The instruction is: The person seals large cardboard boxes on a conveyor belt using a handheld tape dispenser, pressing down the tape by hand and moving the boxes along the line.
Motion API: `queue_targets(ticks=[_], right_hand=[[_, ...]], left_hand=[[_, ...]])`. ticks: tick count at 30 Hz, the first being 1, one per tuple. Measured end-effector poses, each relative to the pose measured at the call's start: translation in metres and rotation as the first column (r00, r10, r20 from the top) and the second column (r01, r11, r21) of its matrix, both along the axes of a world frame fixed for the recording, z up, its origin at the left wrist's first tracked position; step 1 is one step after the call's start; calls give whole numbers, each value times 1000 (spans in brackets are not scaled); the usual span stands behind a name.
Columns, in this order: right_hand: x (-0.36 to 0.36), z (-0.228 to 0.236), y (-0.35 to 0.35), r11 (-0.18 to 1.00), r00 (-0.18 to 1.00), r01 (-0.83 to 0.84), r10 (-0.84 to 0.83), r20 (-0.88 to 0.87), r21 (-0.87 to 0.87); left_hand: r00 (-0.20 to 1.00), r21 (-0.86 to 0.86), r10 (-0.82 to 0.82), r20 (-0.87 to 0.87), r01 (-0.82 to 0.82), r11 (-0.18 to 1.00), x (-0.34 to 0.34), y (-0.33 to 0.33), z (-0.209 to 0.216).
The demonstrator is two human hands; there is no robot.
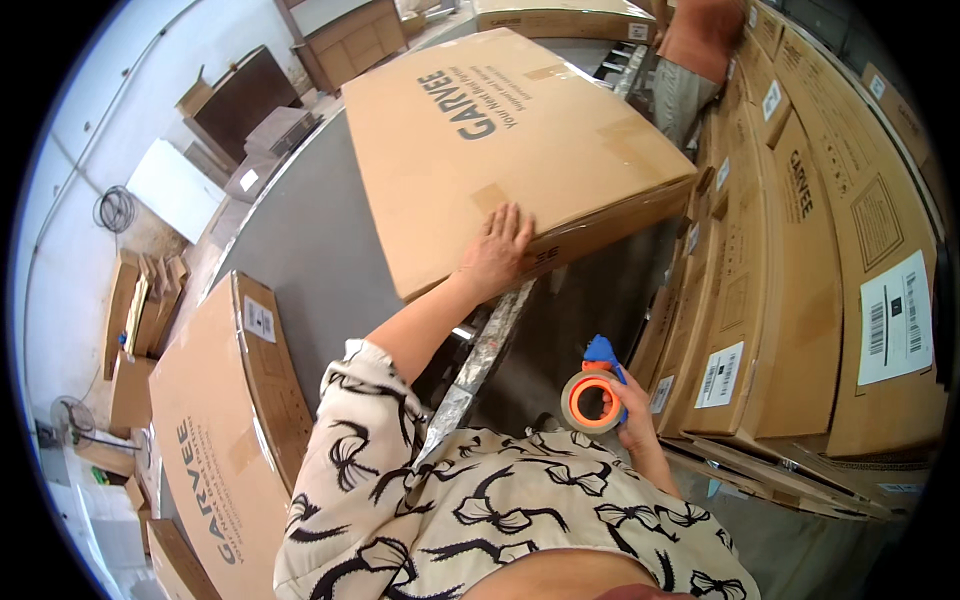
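Observation:
A large flat cardboard box [420,170] lies in front of me on a grey conveyor belt [295,225], with strips of tape along its edges. My left hand [498,250] rests on the box's near edge, its palm down and its fingers stretched out over the top face. Low on my right side, my right hand [632,408] is wrapped round a blue and orange tape dispenser [603,352]. A roll of tape [572,403] with an orange core sits in the dispenser. Apart from the box, the dispenser hangs beside the belt's edge.
Tall cartons [810,230] with white labels stand upright in a row on my right. Another carton [215,440] is on the belt at near left. A metal rail [480,360] edges the belt. At the far right, another person [690,75] stands beside a farther box [570,22].

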State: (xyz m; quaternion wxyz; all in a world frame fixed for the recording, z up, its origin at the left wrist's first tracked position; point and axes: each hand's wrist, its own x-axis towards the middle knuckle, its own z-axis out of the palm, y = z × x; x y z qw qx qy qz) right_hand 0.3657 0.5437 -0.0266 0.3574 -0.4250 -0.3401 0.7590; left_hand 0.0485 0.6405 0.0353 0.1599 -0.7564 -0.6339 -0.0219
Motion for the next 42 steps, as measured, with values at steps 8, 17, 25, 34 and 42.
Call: queue_targets(ticks=[8, 17, 25, 34, 42], right_hand=[[11, -11, 26, 1000, 994, 4, -7, -113, -27], [32, -16, 31, 998, 997, 6, -11, -70, -70], [42, -12, 54, 997, 995, 20, -26, -96, -69], [39, -4, 53, 996, 996, -29, 23, -83, -80], [24, -16, 49, 988, 989, -70, 52, -137, -136]], left_hand=[[988, 18, -153, -26, 153, 988, 15, 32, 10], [966, -122, -250, -62, 241, 963, 54, 81, 23], [972, 251, -97, 215, 41, 967, 35, 95, 7], [902, 403, 22, 432, -214, 890, 7, 52, 23], [862, 106, 499, 88, -506, 856, -57, -85, -2]])
